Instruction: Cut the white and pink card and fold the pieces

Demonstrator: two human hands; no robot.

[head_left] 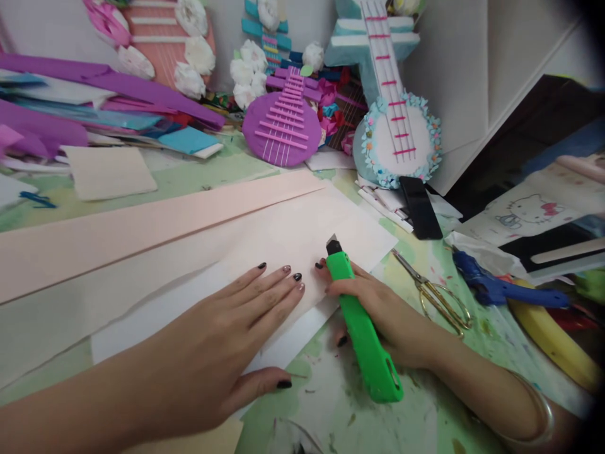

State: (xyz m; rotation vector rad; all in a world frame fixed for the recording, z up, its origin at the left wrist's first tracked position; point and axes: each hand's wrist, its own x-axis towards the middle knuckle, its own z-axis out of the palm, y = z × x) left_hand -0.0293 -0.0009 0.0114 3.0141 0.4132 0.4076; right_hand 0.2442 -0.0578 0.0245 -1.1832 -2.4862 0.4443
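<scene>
My left hand (236, 321) lies flat with fingers stretched out over layered paper, pressing on a cream sheet (293, 221). Under that, a white sheet (142, 321) shows along the near side. Closed around a green utility knife (363, 340), my right hand (382, 309) rests at the sheet's right side. The knife's short blade sticks out at the top, pointing away from me and up off the paper. A long pale pink strip (142, 233) stretches across the far side of the sheets to the left.
Gold-handled scissors (432, 290), a blue glue gun (505, 284) and a black phone (420, 208) lie to the right. Paper instrument models stand at the back, one purple (278, 126), one light blue (397, 139). Colored sheets (94, 101) are piled at back left.
</scene>
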